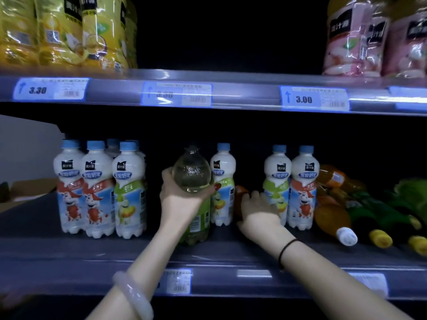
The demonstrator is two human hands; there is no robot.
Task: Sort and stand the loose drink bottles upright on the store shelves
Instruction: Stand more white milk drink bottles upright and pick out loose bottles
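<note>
My left hand (179, 195) is wrapped around a clear green-labelled bottle (193, 174) that stands upright on the middle shelf (138, 252). My right hand (258, 207) reaches deeper in and rests on an orange bottle (240, 195), mostly hidden behind it; whether the fingers grip it is unclear. White milk-drink bottles stand upright: a group at the left (97, 188), one behind the green bottle (223, 181), a pair at the right (291, 185). At the far right, loose orange (332, 215) and green (381, 211) bottles lie on their sides.
The upper shelf's edge (231, 93) with blue price tags runs overhead. It carries yellow bottles (64, 31) at the left and pink ones (374, 38) at the right. A cardboard box (27, 188) sits beyond the shelf's left end.
</note>
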